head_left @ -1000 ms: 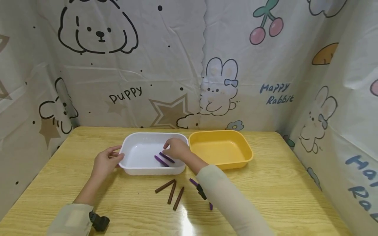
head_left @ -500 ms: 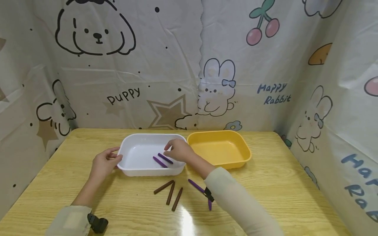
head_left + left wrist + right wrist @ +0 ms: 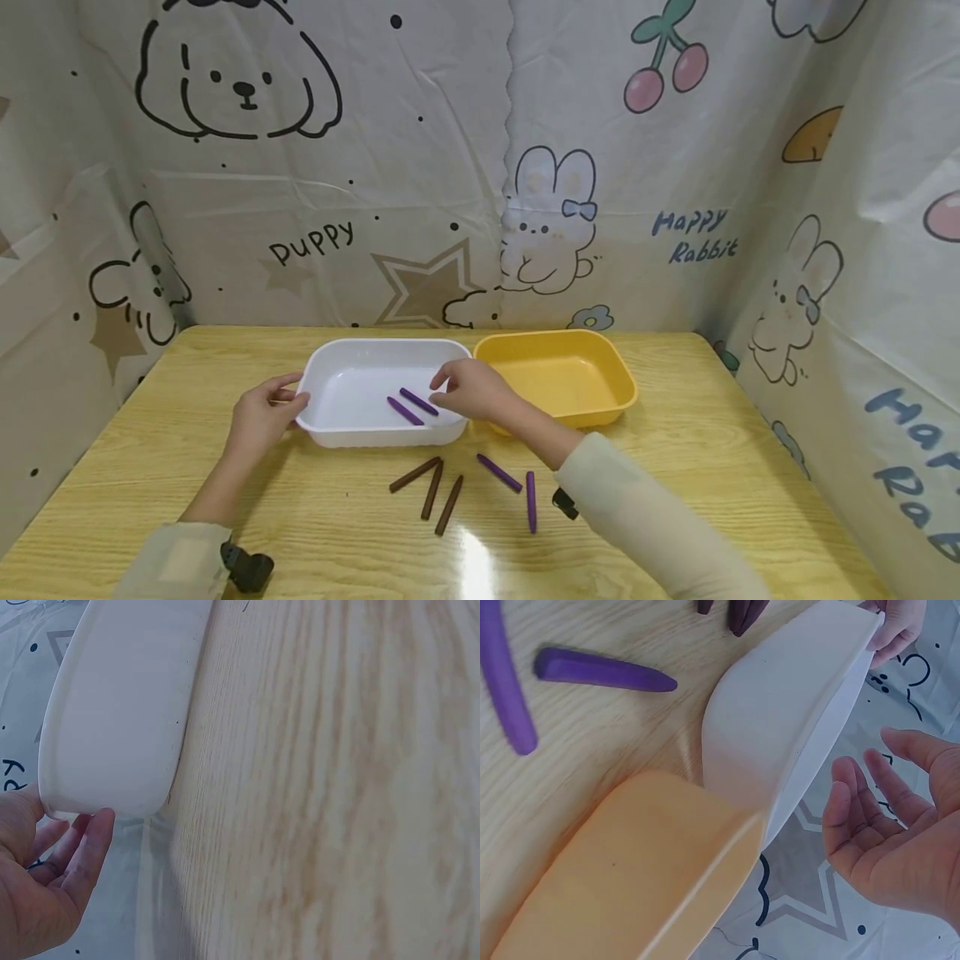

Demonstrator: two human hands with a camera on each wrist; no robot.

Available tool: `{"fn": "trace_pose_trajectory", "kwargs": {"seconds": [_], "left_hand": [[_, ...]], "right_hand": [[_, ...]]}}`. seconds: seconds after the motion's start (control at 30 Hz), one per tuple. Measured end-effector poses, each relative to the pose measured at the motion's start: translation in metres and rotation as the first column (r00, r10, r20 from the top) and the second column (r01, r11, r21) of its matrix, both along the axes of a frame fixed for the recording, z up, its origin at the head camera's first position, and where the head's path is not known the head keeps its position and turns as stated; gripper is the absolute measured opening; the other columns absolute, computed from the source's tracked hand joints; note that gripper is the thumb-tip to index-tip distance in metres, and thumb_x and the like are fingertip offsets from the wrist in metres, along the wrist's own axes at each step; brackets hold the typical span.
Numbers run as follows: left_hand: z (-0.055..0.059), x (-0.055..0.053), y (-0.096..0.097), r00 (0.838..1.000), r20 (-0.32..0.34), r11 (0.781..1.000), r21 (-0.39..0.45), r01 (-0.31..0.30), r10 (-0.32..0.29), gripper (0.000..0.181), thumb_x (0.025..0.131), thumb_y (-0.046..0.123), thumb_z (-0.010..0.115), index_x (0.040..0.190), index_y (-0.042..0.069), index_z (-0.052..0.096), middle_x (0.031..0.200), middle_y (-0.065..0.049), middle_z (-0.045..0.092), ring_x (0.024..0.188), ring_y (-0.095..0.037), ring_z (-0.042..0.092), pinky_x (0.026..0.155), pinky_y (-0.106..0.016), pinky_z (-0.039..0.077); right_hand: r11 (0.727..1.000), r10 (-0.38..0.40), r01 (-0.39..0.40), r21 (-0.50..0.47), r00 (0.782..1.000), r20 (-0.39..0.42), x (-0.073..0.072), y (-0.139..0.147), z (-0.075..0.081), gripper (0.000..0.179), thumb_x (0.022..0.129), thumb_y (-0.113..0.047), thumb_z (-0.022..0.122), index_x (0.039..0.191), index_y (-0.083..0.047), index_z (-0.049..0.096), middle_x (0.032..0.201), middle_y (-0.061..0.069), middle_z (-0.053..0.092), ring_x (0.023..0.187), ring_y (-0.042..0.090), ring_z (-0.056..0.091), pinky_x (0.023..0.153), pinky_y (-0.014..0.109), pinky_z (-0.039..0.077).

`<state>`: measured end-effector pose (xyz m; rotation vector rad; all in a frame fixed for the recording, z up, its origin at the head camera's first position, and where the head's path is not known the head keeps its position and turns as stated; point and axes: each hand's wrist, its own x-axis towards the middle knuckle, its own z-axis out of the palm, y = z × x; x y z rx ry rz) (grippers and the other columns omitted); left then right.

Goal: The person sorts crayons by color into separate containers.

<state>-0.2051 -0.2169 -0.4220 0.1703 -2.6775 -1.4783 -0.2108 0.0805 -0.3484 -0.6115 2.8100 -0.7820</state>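
My left hand [image 3: 262, 414] holds the left end of the white plastic tray [image 3: 375, 437], its fingertips at the rim and the outer wall [image 3: 112, 727]. Over the tray's right end hovers my right hand [image 3: 474, 390]; the right wrist view shows this hand [image 3: 900, 840] with loosely bent fingers, thumb apart, and nothing between them. Inside the tray lie a purple crayon [image 3: 405, 411] and a darker purple crayon [image 3: 418, 402], side by side and slanted. On the table in front are two more purple crayons, one slanted [image 3: 498, 472] and one pointing forward [image 3: 531, 502].
Three brown crayons, among them a right-hand one [image 3: 449, 505], lie in front of the white tray. A yellow tray [image 3: 600, 417] with nothing in it stands against the white tray's right end. A printed cloth [image 3: 420, 167] rises behind the wooden table [image 3: 315, 533].
My right hand has drawn back to the right from the purple crayons in the white tray, and its fingers have parted. The sleeve has uncovered the purple crayons on the table. My left hand stays put.
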Motion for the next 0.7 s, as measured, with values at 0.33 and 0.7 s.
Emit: {"fn": "trace_pose_trajectory", "kwargs": {"seconds": [0.33, 0.7], "left_hand": [[0.0, 0.0, 0.0, 1.0, -0.005, 1.0, -0.003, 0.0, 0.0, 0.047, 0.09, 0.018, 0.062, 0.13, -0.002, 0.051, 0.109, -0.026, 0.059, 0.073, -0.002, 0.057, 0.062, -0.022, 0.058], [-0.001, -0.001, -0.001, 1.0, -0.005, 1.0, -0.002, -0.002, 0.002, 0.047, 0.09, 0.018, 0.062, 0.131, -0.002, 0.051, 0.109, -0.025, 0.059, 0.071, 0.0, 0.056, 0.062, -0.023, 0.058]], "right_hand": [[0.999, 0.024, -0.025, -0.027, 0.999, -0.032, 0.022, 0.023, 0.004, 0.016, 0.084, -0.02, 0.067, 0.095, -0.009, 0.07, 0.074, 0.002, 0.063, 0.065, 0.011, 0.049, 0.06, 0.021, 0.043], [1.0, 0.017, -0.017, -0.025, 1.0, -0.004, 0.04, 0.052, -0.007, 0.012, 0.084, -0.018, 0.068, 0.092, -0.009, 0.07, 0.073, -0.002, 0.06, 0.062, 0.009, 0.048, 0.053, 0.019, 0.042]]}}
